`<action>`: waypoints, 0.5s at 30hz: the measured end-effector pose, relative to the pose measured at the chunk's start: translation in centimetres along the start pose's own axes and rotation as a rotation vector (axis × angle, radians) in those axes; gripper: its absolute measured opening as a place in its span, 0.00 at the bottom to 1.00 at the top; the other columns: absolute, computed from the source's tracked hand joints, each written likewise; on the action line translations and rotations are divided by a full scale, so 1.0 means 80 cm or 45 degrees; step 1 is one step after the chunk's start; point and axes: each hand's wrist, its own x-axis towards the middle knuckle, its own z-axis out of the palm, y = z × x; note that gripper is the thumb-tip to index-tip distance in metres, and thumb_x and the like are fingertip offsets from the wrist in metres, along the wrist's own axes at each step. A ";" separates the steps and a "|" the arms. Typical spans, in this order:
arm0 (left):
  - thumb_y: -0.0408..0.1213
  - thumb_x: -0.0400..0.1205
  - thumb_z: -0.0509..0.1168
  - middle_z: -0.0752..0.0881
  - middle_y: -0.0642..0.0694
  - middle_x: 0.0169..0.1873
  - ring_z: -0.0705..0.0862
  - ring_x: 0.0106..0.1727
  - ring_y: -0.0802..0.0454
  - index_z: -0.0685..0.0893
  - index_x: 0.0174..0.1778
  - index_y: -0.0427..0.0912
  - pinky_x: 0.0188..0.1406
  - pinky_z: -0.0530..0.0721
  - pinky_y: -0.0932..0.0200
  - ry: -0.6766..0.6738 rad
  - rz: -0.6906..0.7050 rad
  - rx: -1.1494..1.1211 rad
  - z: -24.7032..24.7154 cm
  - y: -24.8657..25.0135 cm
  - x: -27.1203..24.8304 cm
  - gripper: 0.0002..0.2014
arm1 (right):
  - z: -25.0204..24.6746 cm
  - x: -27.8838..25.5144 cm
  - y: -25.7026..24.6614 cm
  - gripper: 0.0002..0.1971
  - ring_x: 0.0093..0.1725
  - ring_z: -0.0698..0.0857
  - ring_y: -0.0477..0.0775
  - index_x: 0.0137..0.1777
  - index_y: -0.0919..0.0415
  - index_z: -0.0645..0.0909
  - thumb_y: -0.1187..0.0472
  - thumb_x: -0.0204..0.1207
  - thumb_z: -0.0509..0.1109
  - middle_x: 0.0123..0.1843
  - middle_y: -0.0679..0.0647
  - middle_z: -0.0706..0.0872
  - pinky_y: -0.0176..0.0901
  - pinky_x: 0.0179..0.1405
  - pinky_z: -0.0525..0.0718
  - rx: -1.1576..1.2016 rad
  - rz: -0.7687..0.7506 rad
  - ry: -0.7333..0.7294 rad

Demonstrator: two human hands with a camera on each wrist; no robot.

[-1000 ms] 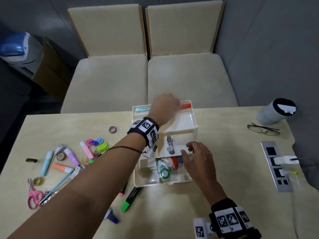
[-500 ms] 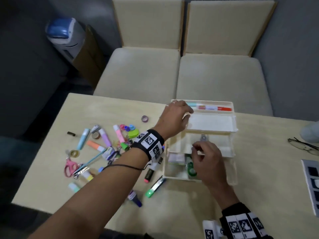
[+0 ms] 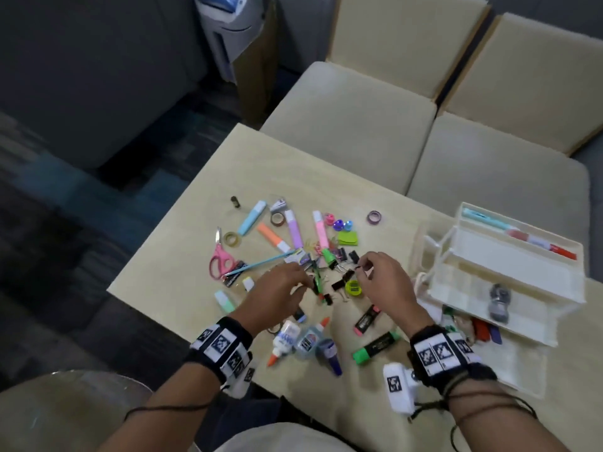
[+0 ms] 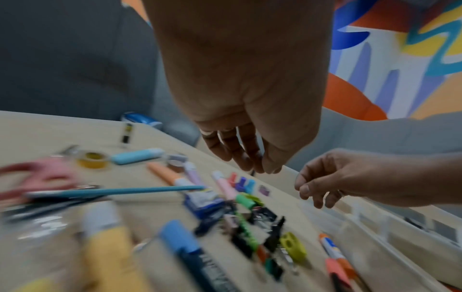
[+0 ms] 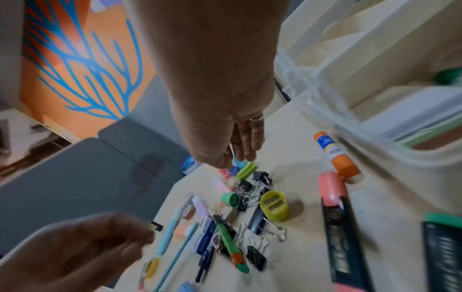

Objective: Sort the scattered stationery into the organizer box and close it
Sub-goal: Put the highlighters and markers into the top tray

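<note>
Organizer box (image 3: 502, 282) sitting open, right of the fingers; both hands, left hand (image 3: 277, 288) and right hand (image 3: 381, 282), now leaving it, hovering loosely curled, pinching nothing, over binder clips (image 3: 342, 278) — starting another pick.

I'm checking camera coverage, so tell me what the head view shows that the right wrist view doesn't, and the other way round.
Only the head view shows the pink-handled scissors, the two beige cushioned chairs and the open cream plastic organizer box's tiers from above. Only the right wrist view shows the orange wall mural with blue branches and the two blade slots of the yellow-green round pencil sharpener. Both show the left hand, the right hand, the black binder clips and the pale wooden table.
</note>
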 end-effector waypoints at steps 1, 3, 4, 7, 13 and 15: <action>0.35 0.83 0.70 0.87 0.55 0.51 0.85 0.52 0.53 0.90 0.53 0.52 0.51 0.85 0.49 0.009 -0.030 -0.029 -0.005 -0.017 -0.013 0.08 | 0.005 0.017 -0.006 0.04 0.47 0.86 0.56 0.52 0.54 0.85 0.57 0.80 0.73 0.48 0.51 0.85 0.49 0.45 0.83 -0.018 0.028 -0.015; 0.35 0.83 0.70 0.87 0.56 0.49 0.86 0.49 0.56 0.90 0.52 0.52 0.50 0.86 0.50 0.033 -0.059 -0.084 -0.017 -0.049 -0.037 0.08 | 0.016 0.052 -0.016 0.10 0.51 0.86 0.59 0.59 0.57 0.85 0.57 0.80 0.74 0.53 0.56 0.87 0.51 0.50 0.85 -0.037 0.115 -0.056; 0.35 0.83 0.70 0.86 0.58 0.49 0.86 0.47 0.57 0.90 0.52 0.53 0.49 0.87 0.50 0.045 -0.073 -0.114 -0.022 -0.065 -0.047 0.08 | 0.020 0.067 -0.021 0.14 0.54 0.87 0.60 0.63 0.58 0.85 0.56 0.80 0.74 0.57 0.57 0.87 0.52 0.54 0.86 -0.039 0.173 -0.072; 0.35 0.82 0.70 0.84 0.63 0.49 0.84 0.46 0.63 0.89 0.53 0.56 0.47 0.87 0.52 0.041 -0.129 -0.125 -0.035 -0.100 -0.070 0.10 | 0.030 0.103 -0.027 0.21 0.62 0.87 0.63 0.69 0.61 0.83 0.52 0.80 0.74 0.65 0.61 0.87 0.54 0.60 0.87 0.008 0.328 -0.025; 0.37 0.83 0.71 0.84 0.64 0.50 0.84 0.45 0.64 0.89 0.53 0.58 0.45 0.86 0.57 0.057 -0.166 -0.108 -0.061 -0.148 -0.099 0.09 | 0.053 0.137 -0.036 0.28 0.64 0.86 0.70 0.65 0.67 0.83 0.43 0.78 0.77 0.65 0.65 0.86 0.55 0.57 0.85 0.021 0.632 0.086; 0.37 0.83 0.71 0.84 0.63 0.50 0.84 0.45 0.65 0.89 0.53 0.57 0.45 0.86 0.59 0.055 -0.171 -0.111 -0.068 -0.157 -0.102 0.09 | 0.064 0.136 -0.033 0.29 0.66 0.84 0.71 0.64 0.67 0.82 0.42 0.77 0.78 0.66 0.67 0.84 0.58 0.58 0.85 -0.015 0.689 0.069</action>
